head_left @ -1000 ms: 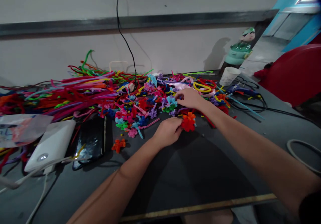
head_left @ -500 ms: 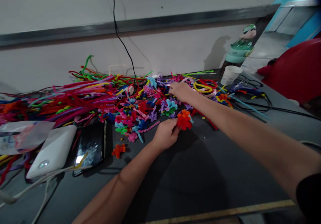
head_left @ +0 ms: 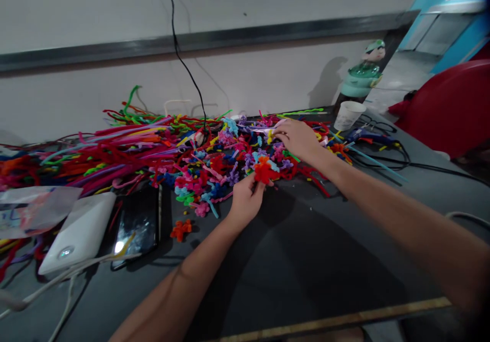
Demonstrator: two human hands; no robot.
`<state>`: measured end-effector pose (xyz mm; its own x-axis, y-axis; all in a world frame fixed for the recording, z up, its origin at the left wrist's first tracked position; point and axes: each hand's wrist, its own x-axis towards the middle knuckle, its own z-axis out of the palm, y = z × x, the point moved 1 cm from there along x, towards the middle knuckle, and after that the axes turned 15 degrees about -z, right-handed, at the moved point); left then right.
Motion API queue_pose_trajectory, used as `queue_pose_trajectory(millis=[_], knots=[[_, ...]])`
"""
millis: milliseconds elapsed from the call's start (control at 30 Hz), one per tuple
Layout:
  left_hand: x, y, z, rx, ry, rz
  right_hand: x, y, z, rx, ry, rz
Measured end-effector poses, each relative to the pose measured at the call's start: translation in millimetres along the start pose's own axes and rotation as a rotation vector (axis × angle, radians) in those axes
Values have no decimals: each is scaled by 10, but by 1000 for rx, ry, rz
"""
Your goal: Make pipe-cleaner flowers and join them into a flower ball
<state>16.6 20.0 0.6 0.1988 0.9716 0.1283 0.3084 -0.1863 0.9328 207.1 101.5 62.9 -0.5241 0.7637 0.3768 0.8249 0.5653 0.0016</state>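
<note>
My left hand [head_left: 248,199] pinches a red-orange pipe-cleaner flower [head_left: 263,171] with light blue parts beside it, at the front edge of a pile of small coloured flowers [head_left: 218,166]. Over the back right of the pile, my right hand [head_left: 296,137] has its fingers bent down around a small yellow piece [head_left: 270,137]; whether it grips that piece is hard to make out. An orange pipe-cleaner shape [head_left: 181,230] lies by itself on the dark table [head_left: 306,270], left of my left forearm.
Long pipe cleaners [head_left: 126,148] spread at the back left. Nearer are a white device [head_left: 78,232], a black phone [head_left: 138,224] and cables. At the right stand a paper cup [head_left: 349,115] and a decorated bottle [head_left: 360,79], near glasses, a blue tool [head_left: 373,138] and a red chair [head_left: 447,107].
My left hand has shifted left and slightly up with the red-orange flower. My right hand has moved right, and a yellow piece now shows at its fingertips.
</note>
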Motion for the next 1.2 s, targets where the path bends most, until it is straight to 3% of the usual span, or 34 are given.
queue_pose_trajectory(millis=[67,133,200,300,400,500,667,800,1000,1100,1200], knots=[[10,-11,13,-162,66,-88,-233,-126,-18,369,278,142],[11,-6,31,-286,123,-135,-460,-296,27,806,463,211],[8,10,47,-340,151,-136,-633,-486,110,1111,547,251],[8,35,55,-351,155,-116,-756,-732,247,1315,604,324],[21,40,43,-416,171,-157,-770,-872,340,1340,672,367],[29,27,44,-513,174,-243,-782,-927,364,1255,622,292],[-19,28,102,-542,25,-244,-859,-960,226,877,700,143],[-51,28,131,-539,-27,-248,-872,-989,145,780,710,105],[-22,-17,132,-534,35,-225,-873,-941,256,774,771,138],[-12,-35,139,-535,43,-222,-870,-927,289,770,736,153],[-19,-43,136,-505,134,-188,-871,-941,299,783,694,190]])
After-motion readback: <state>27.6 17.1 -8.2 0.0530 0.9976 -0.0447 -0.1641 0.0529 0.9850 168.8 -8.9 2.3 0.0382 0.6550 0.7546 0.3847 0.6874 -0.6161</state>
